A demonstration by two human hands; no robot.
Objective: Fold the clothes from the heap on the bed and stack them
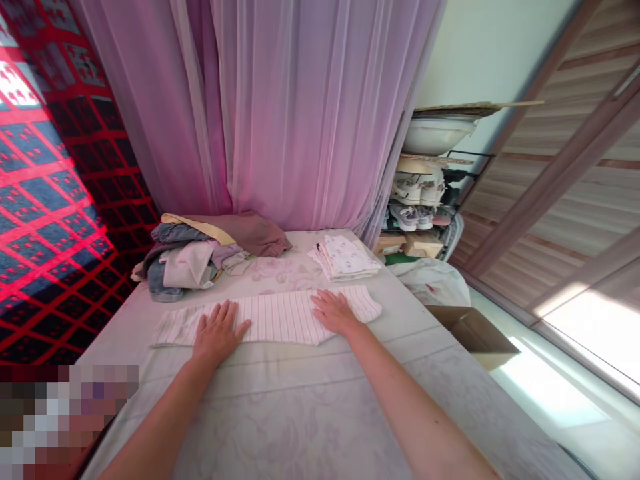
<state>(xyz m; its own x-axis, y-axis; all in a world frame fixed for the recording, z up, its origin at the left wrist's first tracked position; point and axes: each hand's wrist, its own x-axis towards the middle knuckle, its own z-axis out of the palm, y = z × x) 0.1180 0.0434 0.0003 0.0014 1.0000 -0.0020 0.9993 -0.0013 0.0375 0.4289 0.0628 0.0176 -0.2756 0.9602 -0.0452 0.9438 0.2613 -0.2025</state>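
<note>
A white garment with pink stripes (265,320) lies spread flat across the pale sheet of a bed (310,427). My left hand (219,331) rests palm down on its left half, fingers spread. My right hand (335,312) lies flat on its right half, near the top edge. Neither hand grips the fabric. Beyond the hands, a heap of mixed clothes (195,257) sits at the far left of the bed. A neat stack of folded white printed cloth (344,258) lies at the far right.
A sheer pink curtain (280,113) hangs behind the bed. Red-and-black patterned fabric (55,213) covers the left side. To the right stand a rack of shoes (415,200), a white plastic bag (430,283) and an open cardboard box (473,337) on the floor.
</note>
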